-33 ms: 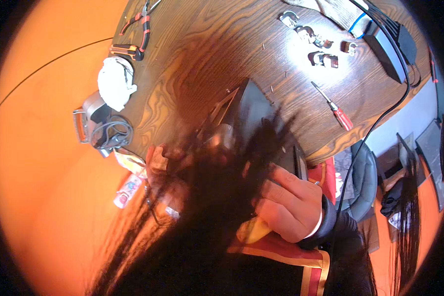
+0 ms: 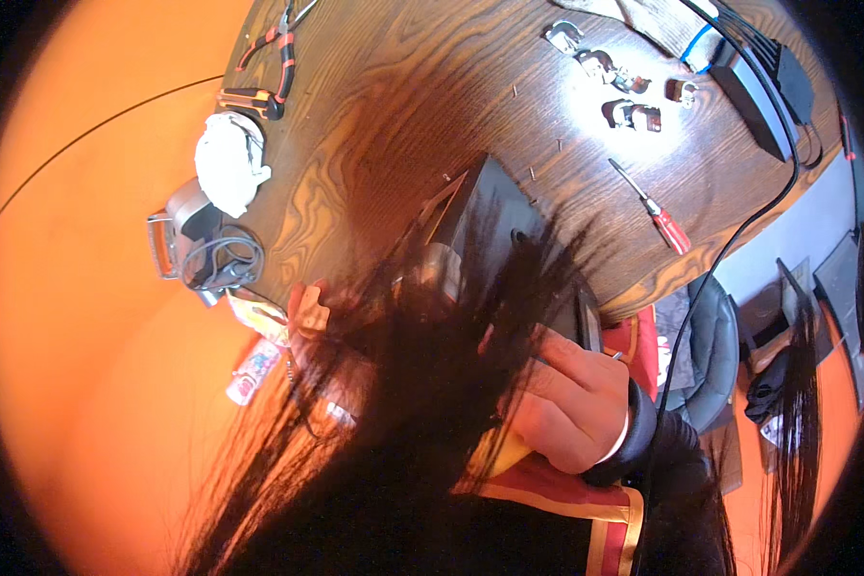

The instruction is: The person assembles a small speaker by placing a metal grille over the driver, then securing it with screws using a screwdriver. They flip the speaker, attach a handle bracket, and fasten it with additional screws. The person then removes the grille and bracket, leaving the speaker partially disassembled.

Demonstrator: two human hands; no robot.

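Strands of dark hair hang across the middle and hide much of the work. Behind them a dark box-shaped case [image 2: 499, 206] stands at an angle at the table's near edge. My right hand [image 2: 576, 398] is at its near right side, with fingers curled inward; the fingertips and whatever they grip are behind the hair. My left hand [image 2: 334, 370] is on the near left, mostly covered by hair, so its fingers cannot be made out. Right of the case lies a screwdriver [image 2: 667, 228] with a red handle. Several small screws [image 2: 533, 174] are scattered beyond the case.
Several shiny curved metal pieces [image 2: 634, 116] lie under bright light at the far right, near a black box [image 2: 754, 101] with cables. Pliers [image 2: 286, 72], a utility knife [image 2: 250, 100], a white bundle [image 2: 230, 163] and a corded grey device [image 2: 197, 211] line the left edge.
The whole view has shifted very slightly, and the hair strands with it. Both hands and the case keep their places.
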